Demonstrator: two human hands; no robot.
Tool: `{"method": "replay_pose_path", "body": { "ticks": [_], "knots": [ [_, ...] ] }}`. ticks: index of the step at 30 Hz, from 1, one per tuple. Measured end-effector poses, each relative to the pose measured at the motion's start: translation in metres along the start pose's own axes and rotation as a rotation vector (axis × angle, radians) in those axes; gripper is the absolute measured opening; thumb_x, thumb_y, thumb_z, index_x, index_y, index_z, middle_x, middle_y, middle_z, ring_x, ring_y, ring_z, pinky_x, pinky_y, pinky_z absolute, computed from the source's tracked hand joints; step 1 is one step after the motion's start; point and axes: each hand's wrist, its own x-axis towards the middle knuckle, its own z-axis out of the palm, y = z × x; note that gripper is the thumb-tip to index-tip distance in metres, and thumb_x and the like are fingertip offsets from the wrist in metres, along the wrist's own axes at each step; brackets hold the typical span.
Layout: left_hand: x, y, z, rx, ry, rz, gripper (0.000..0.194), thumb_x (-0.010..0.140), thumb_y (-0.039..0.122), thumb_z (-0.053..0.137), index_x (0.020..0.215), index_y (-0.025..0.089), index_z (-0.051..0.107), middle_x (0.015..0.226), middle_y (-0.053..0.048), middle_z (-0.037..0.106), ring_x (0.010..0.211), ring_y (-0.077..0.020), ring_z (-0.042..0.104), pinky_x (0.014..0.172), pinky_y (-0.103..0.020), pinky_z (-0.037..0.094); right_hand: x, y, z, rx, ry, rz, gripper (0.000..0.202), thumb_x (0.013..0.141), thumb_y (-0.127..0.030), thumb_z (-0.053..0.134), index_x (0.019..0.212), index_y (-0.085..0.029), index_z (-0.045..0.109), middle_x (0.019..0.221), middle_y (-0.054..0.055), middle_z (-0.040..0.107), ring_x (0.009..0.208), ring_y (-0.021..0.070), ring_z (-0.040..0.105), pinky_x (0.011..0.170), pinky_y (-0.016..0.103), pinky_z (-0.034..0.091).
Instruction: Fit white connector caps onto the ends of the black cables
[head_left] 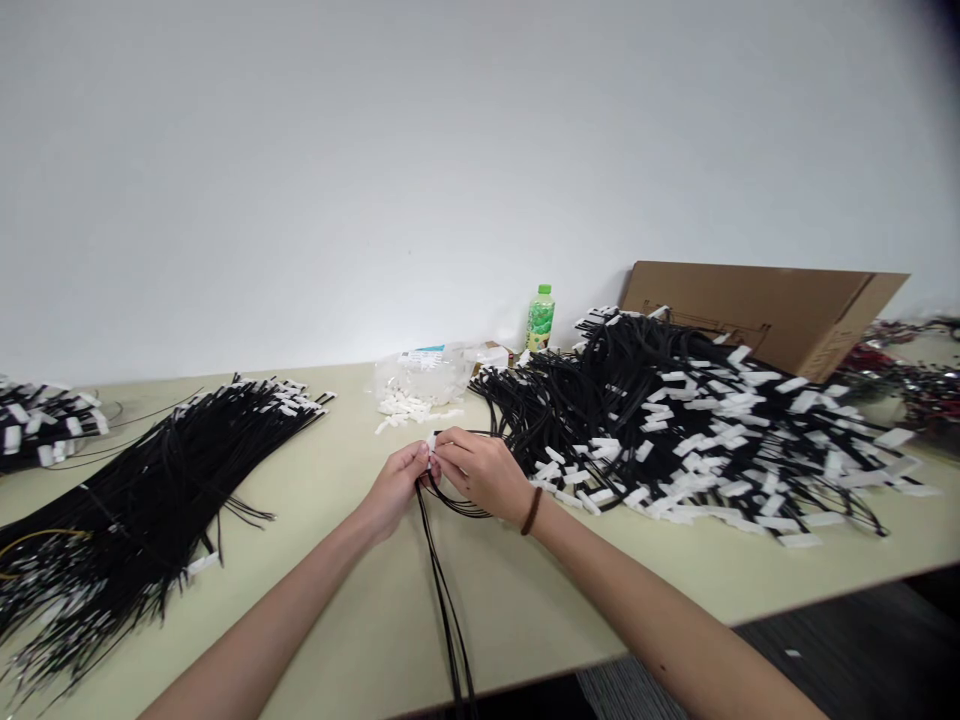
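At the middle of the table, my left hand (399, 482) and my right hand (480, 468) meet with their fingers closed around thin black cables (439, 570). A small white piece (431, 441) shows between the fingertips of both hands; fingers partly hide it. From my left hand the cables hang down past the table's front edge, while others loop beneath my right hand. Just beyond the hands lie loose small white connectors (409, 408), in front of a clear plastic bag (431, 372).
A big heap of black cables with white tags (637, 400) covers the right side, before a cardboard box (735, 300). A green-capped bottle (540, 320) stands behind. Another black cable bundle (172, 470) lies on the left. The pale table (352, 620) ends at its front edge.
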Motion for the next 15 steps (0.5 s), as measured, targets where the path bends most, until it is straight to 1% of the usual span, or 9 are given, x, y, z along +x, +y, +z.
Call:
{"method": "replay_pose_path", "body": {
  "ticks": [15],
  "knots": [
    [-0.0004, 0.0022, 0.0003, -0.012, 0.004, -0.027, 0.034, 0.074, 0.048, 0.056, 0.063, 0.016, 0.051, 0.06, 0.001, 0.048, 0.058, -0.0123, 0.041, 0.058, -0.025, 0.032, 0.0012, -0.0006, -0.0014, -0.033, -0.026, -0.007, 0.019, 0.089, -0.015, 0.041, 0.076, -0.016, 0.054, 0.089, 0.004, 0.059, 0.075, 0.0112, 0.056, 0.066, 0.02, 0.041]
  ]
}}
